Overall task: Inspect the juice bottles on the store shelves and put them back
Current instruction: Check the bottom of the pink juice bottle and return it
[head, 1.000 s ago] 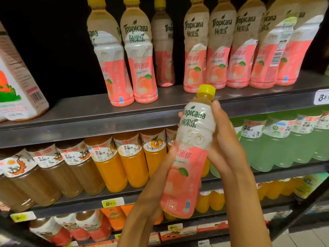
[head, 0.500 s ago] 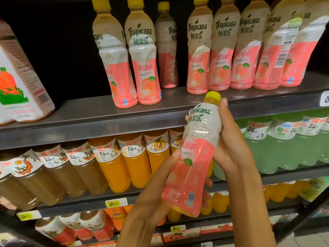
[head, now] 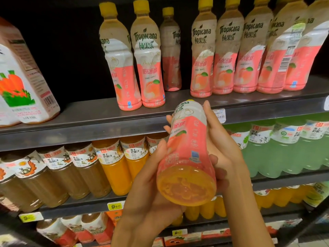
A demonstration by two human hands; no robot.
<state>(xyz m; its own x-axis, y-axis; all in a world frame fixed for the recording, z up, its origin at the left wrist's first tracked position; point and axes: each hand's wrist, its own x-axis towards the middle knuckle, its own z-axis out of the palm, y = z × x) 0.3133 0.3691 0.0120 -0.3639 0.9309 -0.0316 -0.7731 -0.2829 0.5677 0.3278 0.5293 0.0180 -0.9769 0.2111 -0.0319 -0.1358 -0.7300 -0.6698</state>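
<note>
You hold the peach juice bottle in both hands, just in front of the upper shelf edge and below the row of peach bottles standing on it. The bottle tilts cap-away, its orange base facing you. Your left hand cups its lower part, fingers wrapped around it; your right hand grasps its right side, thumb along the label.

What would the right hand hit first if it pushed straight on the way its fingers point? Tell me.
Probably the front edge of the top shelf: the right hand grips the peach bottle, fingertips aimed up and away just below that edge. Depth is unclear.
</note>
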